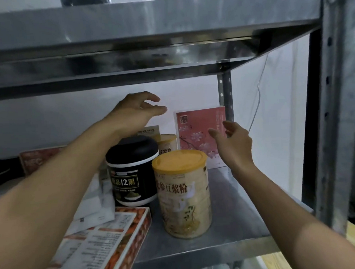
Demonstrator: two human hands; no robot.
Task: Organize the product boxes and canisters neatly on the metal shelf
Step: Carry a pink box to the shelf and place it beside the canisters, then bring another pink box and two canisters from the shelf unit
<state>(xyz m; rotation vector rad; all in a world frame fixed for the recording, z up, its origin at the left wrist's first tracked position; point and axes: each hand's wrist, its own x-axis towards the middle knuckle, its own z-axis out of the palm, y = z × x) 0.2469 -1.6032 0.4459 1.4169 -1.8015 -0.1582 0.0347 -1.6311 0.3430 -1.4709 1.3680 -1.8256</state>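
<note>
The left grip [138, 110], a bare hand, is held up over the black canister [133, 173]. Its fingers are loose and nothing is held. The right grip [232, 139] is held just in front of the pink box [195, 133] with the fingers spread, and nothing is held there either. Whether the box is touched cannot be told. The pink box is stood upright at the back right of the metal shelf [234, 217].

Things could be knocked over from here. The left arm is stretched right above the black canister, close to the front cream canister [184, 195], so a lid could be bumped if the arm is dropped low. The pink box is tall and thin, so it could be tipped if it is pushed near the top. The red box [100, 247] at the front left seems to be hung a bit over the shelf edge, and it could be swept off by an elbow. Loose white papers [96, 202] are laid on it and could be slid off too.

The black canister is shut with a black lid. The front cream canister is shut with an orange lid, and so is the back cream canister [166, 143] behind it. What is inside them cannot be seen
</note>
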